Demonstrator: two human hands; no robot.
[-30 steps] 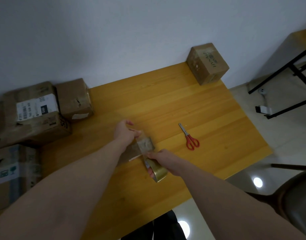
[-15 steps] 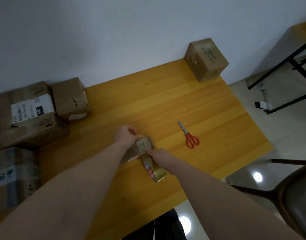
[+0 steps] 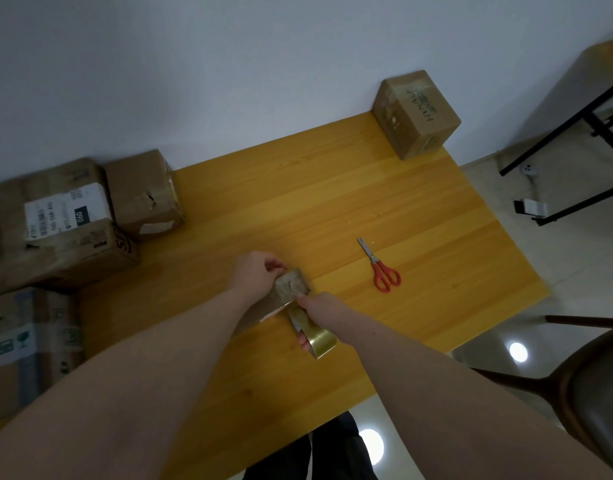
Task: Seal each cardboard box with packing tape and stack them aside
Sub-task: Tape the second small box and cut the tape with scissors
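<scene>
Small cardboard box (image 3: 291, 287) lying on the tabletop (image 3: 333, 202) near its front middle, long axis running from near-left to far-right, directly between the two hands. Left hand (image 3: 255, 275) at the box's far-left side, fingers curled over its edge, steadying it. Right hand (image 3: 320, 311) just beside the box's near-right end, wrapped round the tape roll (image 3: 315, 337), with the thumb and forefinger seemingly pinching the tape where it meets the box; the free strip itself too small and dim to make out for certain. Roll hanging toward the near edge, so probably a pull along the box's long axis, away from the left hand's anchor, to lay the strip across the seam. Left hand nearer to hold the box down; right hand nearer to the scissors (image 3: 381, 268), lying well apart on the right with blades pointing away. Likely wanted next for the cut, so a reach to the right without letting the strip slacken. Larger boxes (image 3: 69, 223) crowded at the left end; a lone box (image 3: 416, 114) at the far right corner against the wall. Sealed or not: cannot tell.
</scene>
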